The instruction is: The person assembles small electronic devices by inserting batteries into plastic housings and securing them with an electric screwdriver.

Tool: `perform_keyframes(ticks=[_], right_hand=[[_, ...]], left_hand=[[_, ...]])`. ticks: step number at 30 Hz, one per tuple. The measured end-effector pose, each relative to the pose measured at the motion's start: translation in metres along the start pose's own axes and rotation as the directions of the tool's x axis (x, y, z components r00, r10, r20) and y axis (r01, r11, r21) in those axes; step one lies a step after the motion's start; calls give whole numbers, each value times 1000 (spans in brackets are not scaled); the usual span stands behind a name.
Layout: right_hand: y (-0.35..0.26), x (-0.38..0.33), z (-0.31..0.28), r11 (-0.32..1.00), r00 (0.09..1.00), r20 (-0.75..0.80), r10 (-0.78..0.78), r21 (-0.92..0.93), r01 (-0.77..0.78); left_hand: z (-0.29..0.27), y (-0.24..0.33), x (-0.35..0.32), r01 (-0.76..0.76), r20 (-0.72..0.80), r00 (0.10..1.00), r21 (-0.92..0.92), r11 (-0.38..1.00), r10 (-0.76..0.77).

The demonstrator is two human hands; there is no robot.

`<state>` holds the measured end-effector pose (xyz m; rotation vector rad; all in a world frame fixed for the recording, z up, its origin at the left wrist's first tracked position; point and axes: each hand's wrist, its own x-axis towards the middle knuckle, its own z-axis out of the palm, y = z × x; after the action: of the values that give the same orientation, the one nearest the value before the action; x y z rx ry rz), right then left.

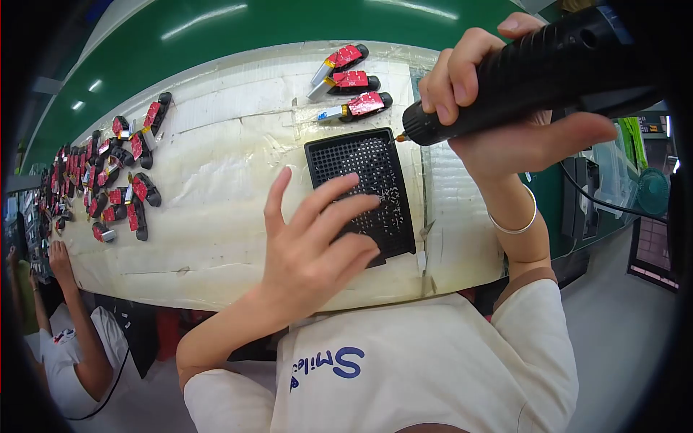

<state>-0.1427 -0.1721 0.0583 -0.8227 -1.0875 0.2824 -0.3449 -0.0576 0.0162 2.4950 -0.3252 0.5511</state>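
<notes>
My right hand (498, 94) is wrapped round a black electric screwdriver (548, 68), held above the right part of the table. Its copper-coloured tip (402, 138) points left, by the upper right corner of a black tray (312, 155). A grid of small holes covers the tray, and many tiny silvery screws (390, 206) are scattered over it. Over the tray's lower left part is my left hand (317, 234), fingers spread, with nothing visible in it. Part of the tray lies hidden beneath that hand. Beyond the tray lie three small black devices with red faces (364, 105) and silvery parts.
Many similar red-and-black pieces (137, 148) crowd the left of the covered worktable (216, 195). Another person's hand (61, 261) rests at the far left edge. To the right are a black cable (613, 203), a clear plastic bag (612, 169) and a round green object (652, 190).
</notes>
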Motion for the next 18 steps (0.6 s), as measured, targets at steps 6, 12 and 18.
perform_keyframes(ticks=[6,12,18], right_hand=[[-1,1,17,999,1000,9,-3,33,3],[3,-3,24,999,998,-69,1,-31,-3],[10,-2,23,1000,995,-99,4,-27,-6]], left_hand=[[-8,-37,43,61,-76,995,-66,996,-66],[10,-45,68,-51,-176,981,163,985,80],[15,-48,73,-71,-175,978,236,969,114]])
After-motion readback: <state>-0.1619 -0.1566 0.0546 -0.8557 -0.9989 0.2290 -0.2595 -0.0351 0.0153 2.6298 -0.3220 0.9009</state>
